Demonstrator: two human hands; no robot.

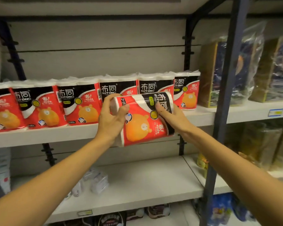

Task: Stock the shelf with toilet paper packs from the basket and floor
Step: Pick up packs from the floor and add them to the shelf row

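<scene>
Gripping a toilet paper pack [142, 121] sideways, the left hand [112, 119] and right hand [171, 117] clamp its ends before the shelf [55, 136].

The toilet paper pack [144, 119] I'm holding is red, black and white with an orange bear, turned sideways so its lettering runs vertically, in front of the shelf [55, 136] edge. A row of matching packs [82, 103] stands upright, side by side, along that white shelf.
</scene>
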